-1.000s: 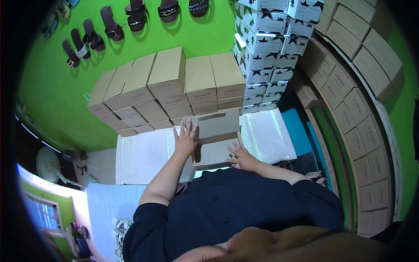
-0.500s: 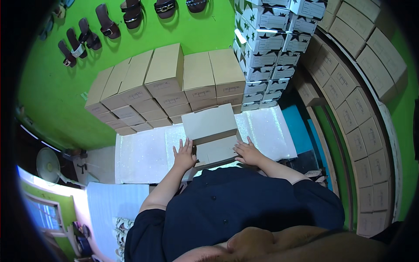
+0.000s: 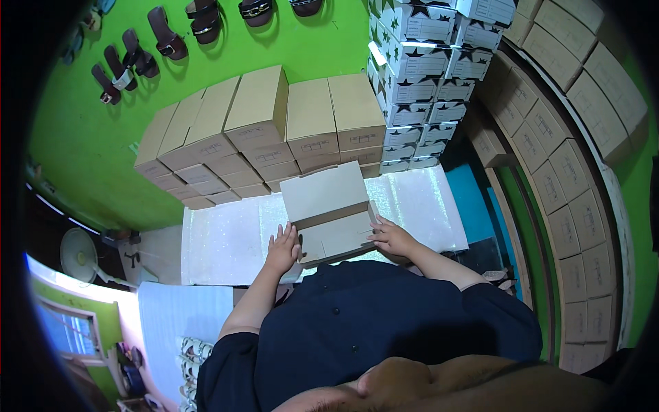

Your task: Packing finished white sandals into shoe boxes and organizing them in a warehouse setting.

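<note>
- Open carton (image 3: 340,235) on the white table (image 3: 230,240), at the person's (image 3: 391,309) twelve o'clock, lid (image 3: 324,191) raised.
- Left hand (image 3: 281,250) at its nine, right hand (image 3: 393,238) at three; fingers (image 3: 280,237) touch it, but whether they're gripping I can't tell.

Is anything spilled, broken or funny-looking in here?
Nothing looks spilled or broken: the open box between left hand and right hand seems whole, its lid simply raised. The white shelf edge on the right looks strangely curved, probably because the fisheye view bends straight lines.
</note>
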Demonstrator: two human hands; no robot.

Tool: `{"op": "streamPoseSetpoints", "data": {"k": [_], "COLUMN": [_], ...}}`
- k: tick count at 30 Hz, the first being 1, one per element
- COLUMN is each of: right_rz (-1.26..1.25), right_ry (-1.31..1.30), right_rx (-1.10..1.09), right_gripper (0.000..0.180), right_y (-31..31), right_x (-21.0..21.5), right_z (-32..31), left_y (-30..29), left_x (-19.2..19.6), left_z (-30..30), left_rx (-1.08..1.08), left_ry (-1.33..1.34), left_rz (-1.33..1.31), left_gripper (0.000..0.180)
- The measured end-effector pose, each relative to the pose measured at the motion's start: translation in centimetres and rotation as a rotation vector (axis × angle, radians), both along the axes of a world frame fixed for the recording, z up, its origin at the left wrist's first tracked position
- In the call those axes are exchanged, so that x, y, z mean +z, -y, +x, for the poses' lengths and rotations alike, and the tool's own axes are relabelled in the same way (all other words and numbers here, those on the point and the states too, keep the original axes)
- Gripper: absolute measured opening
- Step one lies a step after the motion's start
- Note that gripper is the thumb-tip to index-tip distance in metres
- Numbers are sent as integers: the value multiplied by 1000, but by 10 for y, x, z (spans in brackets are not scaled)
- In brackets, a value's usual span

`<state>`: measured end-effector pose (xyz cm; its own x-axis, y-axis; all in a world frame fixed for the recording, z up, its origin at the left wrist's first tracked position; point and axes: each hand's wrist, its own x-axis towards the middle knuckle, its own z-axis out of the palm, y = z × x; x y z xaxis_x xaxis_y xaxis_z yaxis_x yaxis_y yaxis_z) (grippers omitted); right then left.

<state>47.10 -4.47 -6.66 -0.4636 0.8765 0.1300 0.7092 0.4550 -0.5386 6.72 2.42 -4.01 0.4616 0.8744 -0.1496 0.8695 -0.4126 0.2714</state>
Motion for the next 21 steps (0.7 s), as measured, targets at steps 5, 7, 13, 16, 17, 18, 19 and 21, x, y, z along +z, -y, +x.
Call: {"op": "streamPoseSetpoints", "data": {"k": [5,7,13,16,17,18,19,21], "right_rz": [-20,-44,-34,-13,-14,-16,-18,-7], "right_ry": [20,-24,-15,-14,-16,-31,-47,-34], "right_rx": [56,41,58,82,87,95,103,122], "right_gripper": [25,25,25,23,23,23,23,19], "right_y": [3,5,-1,-4,-5,-6,-7,-11], "right_x": [6,10,-1,-4,-5,-5,-6,-11], "right_z": [1,-1,1,3,3,4,4,8], "left_y": [-1,0,10,14,16,18,21,28], "left_x": [10,8,21,12,10,9,6,7], "left_z": [8,6,19,20,20,20,20,24], "left_rx": [7,12,63,87,94,102,107,71], "left_ry": [-60,-82,-112,-126,-108,-91,-92,-120], "left_rz": [-60,-65,-134,-110,-89,-68,-69,-20], "left_gripper": [101,113,138,137,131,125,125,109]}}
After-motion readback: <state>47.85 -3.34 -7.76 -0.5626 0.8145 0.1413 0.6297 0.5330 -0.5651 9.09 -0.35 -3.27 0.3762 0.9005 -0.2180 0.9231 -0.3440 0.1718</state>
